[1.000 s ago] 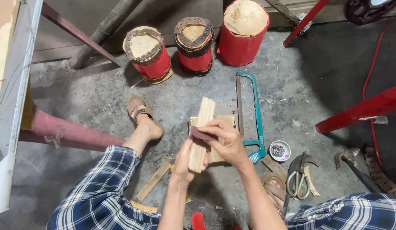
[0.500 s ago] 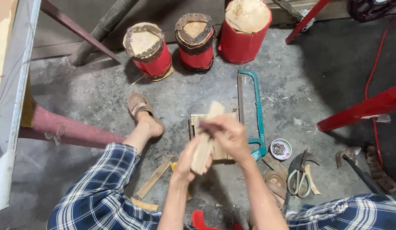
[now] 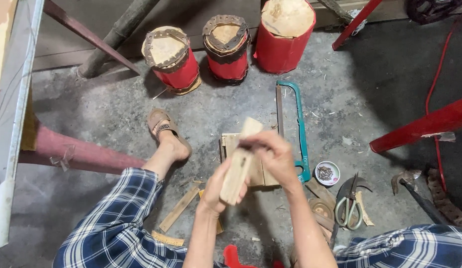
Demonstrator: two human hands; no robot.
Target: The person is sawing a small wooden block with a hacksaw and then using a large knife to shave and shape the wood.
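Wood block (image 3: 239,166): tilted, held up over a flat board (image 3: 258,171) (on the floor).
Left hand (image 3: 218,186): fingers wrapped around its bottom.
Right hand (image 3: 273,151): fingers curled on its top.

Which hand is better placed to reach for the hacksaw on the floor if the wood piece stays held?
Probably the right hand. It is on the upper part of the wood piece, close to the teal hacksaw lying on its side. The left hand grips the piece's lower end and can keep supporting it.
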